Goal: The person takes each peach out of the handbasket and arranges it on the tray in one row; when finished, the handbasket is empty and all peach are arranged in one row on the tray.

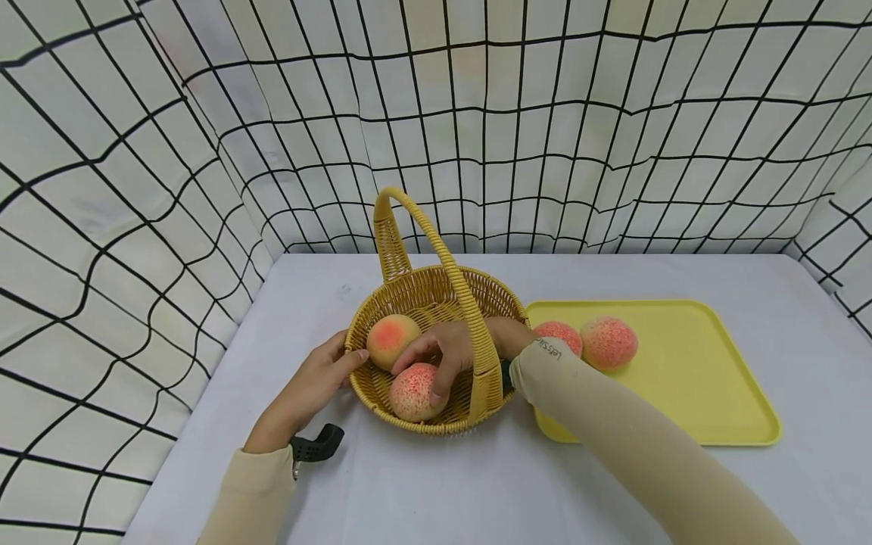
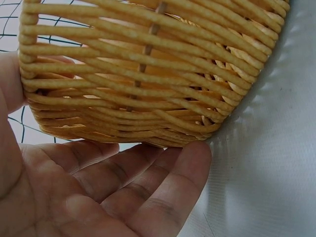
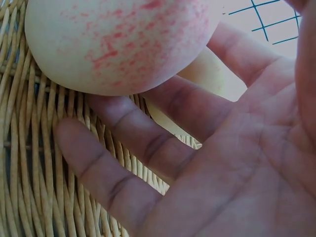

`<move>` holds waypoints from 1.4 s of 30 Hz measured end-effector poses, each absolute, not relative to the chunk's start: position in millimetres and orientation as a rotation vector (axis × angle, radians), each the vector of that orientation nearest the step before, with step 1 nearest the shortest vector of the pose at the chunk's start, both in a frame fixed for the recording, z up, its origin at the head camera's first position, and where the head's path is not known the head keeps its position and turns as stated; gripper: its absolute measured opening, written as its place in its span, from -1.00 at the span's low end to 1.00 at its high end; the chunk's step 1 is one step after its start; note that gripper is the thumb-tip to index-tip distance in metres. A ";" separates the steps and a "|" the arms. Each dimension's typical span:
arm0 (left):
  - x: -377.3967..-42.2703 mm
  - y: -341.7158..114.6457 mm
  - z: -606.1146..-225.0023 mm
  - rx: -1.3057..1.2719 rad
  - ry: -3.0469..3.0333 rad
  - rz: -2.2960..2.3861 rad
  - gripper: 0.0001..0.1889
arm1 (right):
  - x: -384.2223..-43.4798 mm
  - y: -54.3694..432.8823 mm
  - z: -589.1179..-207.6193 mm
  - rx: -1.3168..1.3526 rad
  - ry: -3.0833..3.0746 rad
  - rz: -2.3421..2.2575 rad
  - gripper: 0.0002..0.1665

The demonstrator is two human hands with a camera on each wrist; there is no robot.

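A yellow wicker basket (image 1: 434, 428) with a tall arched handle stands on the table. My left hand (image 1: 316, 382) grips its left side, thumb over the rim. In the left wrist view its fingers (image 2: 168, 197) lie along the outside of the woven wall. My right hand (image 1: 455, 344) reaches into the basket under the handle and holds a red-speckled peach (image 1: 412, 395), thumb on the near side. In the right wrist view the speckled peach (image 3: 118, 44) sits at the fingertips, close against the wicker. A second, orange-blushed peach (image 1: 390, 337) lies inside at the left.
A yellow tray (image 1: 695, 378) lies to the right of the basket, with two speckled peaches, one at the middle (image 1: 608, 343) and another partly behind my right wrist (image 1: 564, 333). White cloth walls with a black grid (image 1: 477, 144) stand behind and at the sides.
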State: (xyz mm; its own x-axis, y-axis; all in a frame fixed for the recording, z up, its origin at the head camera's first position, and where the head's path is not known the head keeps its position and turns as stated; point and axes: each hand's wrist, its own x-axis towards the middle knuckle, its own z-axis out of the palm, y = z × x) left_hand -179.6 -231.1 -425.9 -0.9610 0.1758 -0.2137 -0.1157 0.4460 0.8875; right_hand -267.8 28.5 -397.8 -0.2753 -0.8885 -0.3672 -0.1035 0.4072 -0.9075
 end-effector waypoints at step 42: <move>-179.9 -232.1 -428.9 0.070 2.419 1.533 -0.36 | -270.6 73.1 -385.4 -0.990 1.821 -1.116 -0.23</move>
